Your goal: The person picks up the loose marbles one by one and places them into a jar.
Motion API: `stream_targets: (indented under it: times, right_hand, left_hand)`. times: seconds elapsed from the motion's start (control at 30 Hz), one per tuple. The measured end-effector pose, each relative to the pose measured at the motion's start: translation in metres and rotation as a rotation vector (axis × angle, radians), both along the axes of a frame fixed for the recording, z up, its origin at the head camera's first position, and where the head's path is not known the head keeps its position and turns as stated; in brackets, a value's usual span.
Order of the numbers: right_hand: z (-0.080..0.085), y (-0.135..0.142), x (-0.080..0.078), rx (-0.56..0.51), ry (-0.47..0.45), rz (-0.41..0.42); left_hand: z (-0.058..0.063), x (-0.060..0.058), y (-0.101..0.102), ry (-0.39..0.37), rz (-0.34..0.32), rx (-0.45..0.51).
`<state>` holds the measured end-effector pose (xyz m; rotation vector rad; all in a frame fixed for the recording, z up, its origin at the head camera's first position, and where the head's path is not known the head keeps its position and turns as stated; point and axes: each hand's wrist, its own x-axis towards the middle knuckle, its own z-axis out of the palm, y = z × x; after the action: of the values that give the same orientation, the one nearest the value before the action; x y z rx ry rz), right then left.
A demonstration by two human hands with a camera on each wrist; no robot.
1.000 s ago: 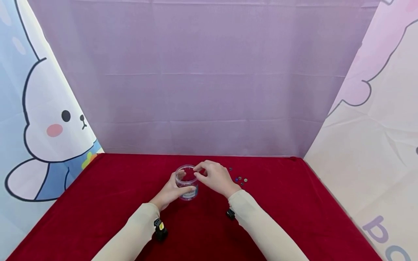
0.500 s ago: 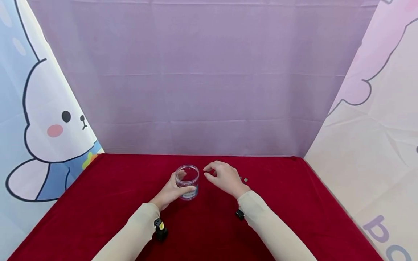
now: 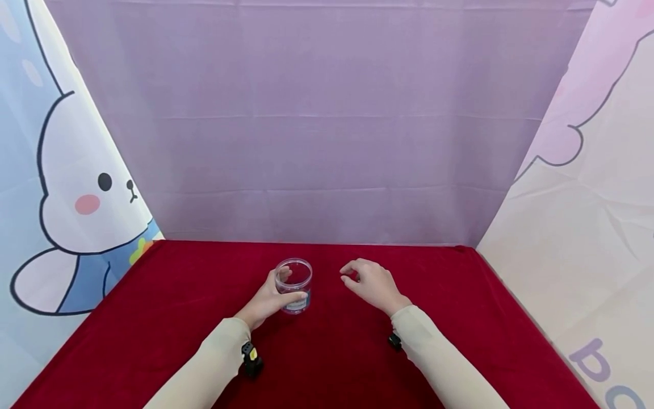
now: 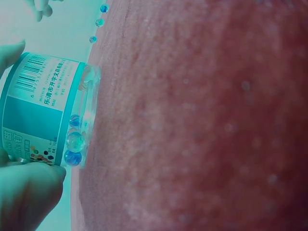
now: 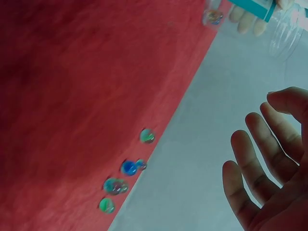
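My left hand grips a clear plastic jar, thumb across its front and fingers round the far side. The jar stands upright, lidless, on the red cloth. In the left wrist view its printed label shows, with several glass marbles at the bottom. To the right of the jar, my right hand hovers with loosely bent fingers. Seen from the right wrist, its fingers are spread and hold nothing. Several loose marbles lie on the cloth near that hand; in the head view it hides them.
Red cloth covers the table. A lilac curtain hangs along the back edge. Printed sheets with cartoon figures stand at the left and right. Each wrist wears a small black camera.
My right hand has moved from the jar's rim to the right, over the loose marbles, which it now covers in the head view. The left hand and jar have stayed put.
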<state>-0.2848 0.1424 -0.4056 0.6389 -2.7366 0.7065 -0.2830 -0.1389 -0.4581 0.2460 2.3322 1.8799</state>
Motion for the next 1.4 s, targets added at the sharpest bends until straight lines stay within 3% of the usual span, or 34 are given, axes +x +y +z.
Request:
stream_targets:
  times: [0.73,1.13,1.4]
  right_hand:
    - [-0.007,0.044,-0.006,0.021,0.008,-0.086]
    - [-0.011,0.064,-0.009,0.075,-0.103,-0.137]
    - [-0.016,0.068,-0.014,0.082,-0.228,-0.174]
  left_hand:
    - [0.002,0.001,-0.001,-0.008,0.002,0.003]
    - [0.000,0.000,0.000,-0.007,0.000,0.002]
    - [0.001,0.001,0.000,0.005,-0.003,0.000]
